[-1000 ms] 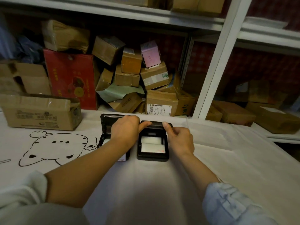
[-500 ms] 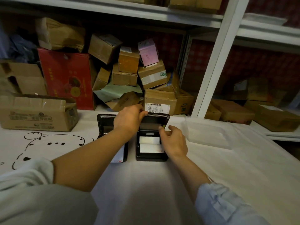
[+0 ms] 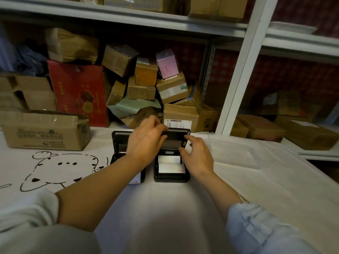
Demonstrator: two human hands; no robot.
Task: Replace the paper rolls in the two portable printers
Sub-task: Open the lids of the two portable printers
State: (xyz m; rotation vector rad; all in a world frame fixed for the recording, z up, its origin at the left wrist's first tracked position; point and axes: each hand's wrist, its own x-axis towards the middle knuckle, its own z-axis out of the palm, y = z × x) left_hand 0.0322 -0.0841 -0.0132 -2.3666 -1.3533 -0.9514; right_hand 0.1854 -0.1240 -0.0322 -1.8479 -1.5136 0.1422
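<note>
Two printers open on the bench, neither lid shut yet.

The left printer (image 3: pixel 117 153) lies open under the left forearm; its roll is hidden. The left hand (image 3: pixel 146 142) grips the raised lid (image 3: pixel 177 133) of the right printer (image 3: pixel 171 176), where a roll (image 3: pixel 169 163) sits. The right hand (image 3: pixel 198 158) hovers beside it, fingers loosely spread, holding nothing. Closing remains.

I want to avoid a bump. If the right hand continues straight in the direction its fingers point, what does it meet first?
Probably the raised lid of the right printer: the right hand points up-left toward it, fingertips already near its edge. Depth is unclear.
</note>
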